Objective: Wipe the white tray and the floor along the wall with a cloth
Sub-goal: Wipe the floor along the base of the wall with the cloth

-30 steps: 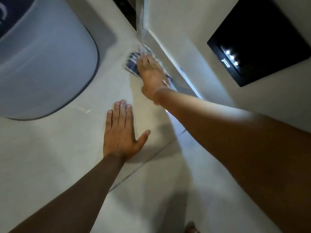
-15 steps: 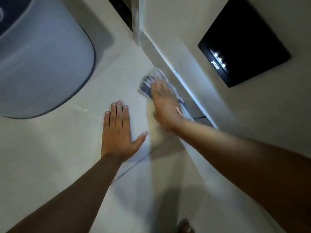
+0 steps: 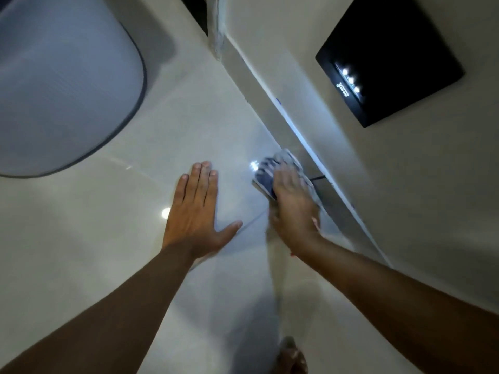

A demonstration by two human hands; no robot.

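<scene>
A blue and white checked cloth (image 3: 270, 171) lies flat on the pale glossy floor tiles (image 3: 189, 125), close to the skirting of the wall (image 3: 283, 109). My right hand (image 3: 293, 209) presses down on the cloth's near part, fingers spread over it, slightly blurred. My left hand (image 3: 195, 211) rests palm down on the floor to the left of the cloth, fingers together, holding nothing. No white tray is clearly in view.
A large rounded grey-white appliance (image 3: 62, 82) stands on the floor at upper left. A black panel (image 3: 391, 55) with small lit dots is mounted on the wall at upper right. A dark opening (image 3: 197, 12) lies beyond the wall corner. My foot (image 3: 293, 357) shows at the bottom edge.
My right hand has dragged the cloth along the wall base toward me, from near the corner to beside my left hand. The left hand has stayed planted on the floor.
</scene>
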